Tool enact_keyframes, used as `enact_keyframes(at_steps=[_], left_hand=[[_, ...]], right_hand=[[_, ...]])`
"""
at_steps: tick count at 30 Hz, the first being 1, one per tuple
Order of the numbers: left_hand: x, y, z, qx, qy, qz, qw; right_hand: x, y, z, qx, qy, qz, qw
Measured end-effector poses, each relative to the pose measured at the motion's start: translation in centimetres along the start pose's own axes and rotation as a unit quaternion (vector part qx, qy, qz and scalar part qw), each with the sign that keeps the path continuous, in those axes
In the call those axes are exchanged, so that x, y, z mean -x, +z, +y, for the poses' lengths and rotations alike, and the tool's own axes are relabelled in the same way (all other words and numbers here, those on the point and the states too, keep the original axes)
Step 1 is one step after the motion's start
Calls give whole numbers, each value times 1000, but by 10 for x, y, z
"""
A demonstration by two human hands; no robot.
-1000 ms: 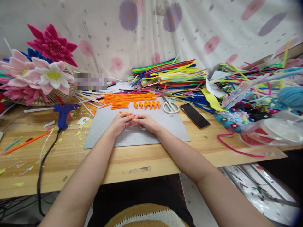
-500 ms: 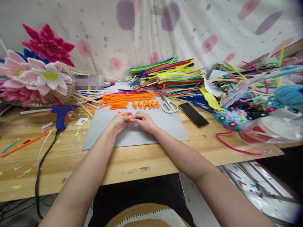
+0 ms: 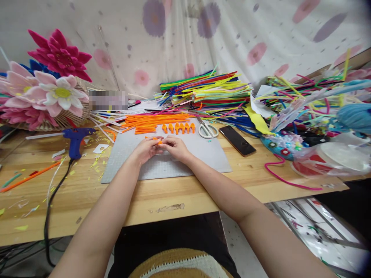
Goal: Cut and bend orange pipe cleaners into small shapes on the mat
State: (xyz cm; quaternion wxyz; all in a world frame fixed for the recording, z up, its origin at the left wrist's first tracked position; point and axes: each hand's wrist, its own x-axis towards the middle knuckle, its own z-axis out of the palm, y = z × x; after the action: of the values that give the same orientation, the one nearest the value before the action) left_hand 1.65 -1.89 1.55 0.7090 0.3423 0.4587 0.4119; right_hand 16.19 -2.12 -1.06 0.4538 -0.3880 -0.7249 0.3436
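My left hand (image 3: 146,149) and my right hand (image 3: 176,148) meet above a grey cutting mat (image 3: 199,158). Between their fingertips is an orange pipe cleaner (image 3: 159,142), pinched from both sides. One end of it pokes out past the left fingers; the rest is hidden by the fingers. Just behind the hands, several small bent orange pieces (image 3: 182,128) lie in a row. Beyond and to the left is a pile of straight orange pipe cleaners (image 3: 156,119), with a shorter bundle (image 3: 145,128) in front.
White-handled scissors (image 3: 208,131) lie on the mat's back right, beside a phone (image 3: 237,141). A blue glue gun (image 3: 74,141) with a black cord rests at left, near fuzzy flowers (image 3: 62,92). Colourful pipe cleaners (image 3: 208,90) are heaped behind; a plastic-wrapped roll (image 3: 333,158) sits at right.
The fingers have shifted very slightly around the orange pipe cleaner. Both hands keep their pinch, and nothing else on the table has moved.
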Motion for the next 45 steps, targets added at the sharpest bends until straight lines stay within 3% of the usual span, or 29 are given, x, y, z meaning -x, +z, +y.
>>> enact_keyframes(at_steps=[5, 9, 15, 18, 24, 30, 33, 37, 41, 45], left_hand=[[0, -1, -2, -41, 66, 44, 996], [-5, -5, -5, -13, 64, 3, 998], [-7, -6, -6, 1, 61, -76, 995], [-4, -4, -6, 0, 58, -81, 995], [-3, -1, -7, -13, 63, -52, 997], [-5, 4, -5, 2, 26, 23, 999], [-3, 4, -3, 7, 17, 18, 1000], [0, -2, 0, -28, 85, 16, 996], [1, -2, 0, -76, 200, 105, 971], [0, 2, -2, -103, 256, 149, 950]], right_hand=[[-3, 0, 6, -41, 35, -35, 998], [-2, 2, 8, -49, 50, -61, 996], [-1, -3, 2, -70, -11, -126, 990], [-1, -6, -1, -95, -22, -140, 985], [0, -5, -2, -75, -7, -111, 991], [2, -1, -7, 12, -29, -47, 998], [3, 1, -9, 31, -40, -35, 998], [2, 3, -7, 10, -27, -42, 999], [1, 3, -4, 4, 13, -40, 999], [0, 2, -3, -4, 5, -45, 999]])
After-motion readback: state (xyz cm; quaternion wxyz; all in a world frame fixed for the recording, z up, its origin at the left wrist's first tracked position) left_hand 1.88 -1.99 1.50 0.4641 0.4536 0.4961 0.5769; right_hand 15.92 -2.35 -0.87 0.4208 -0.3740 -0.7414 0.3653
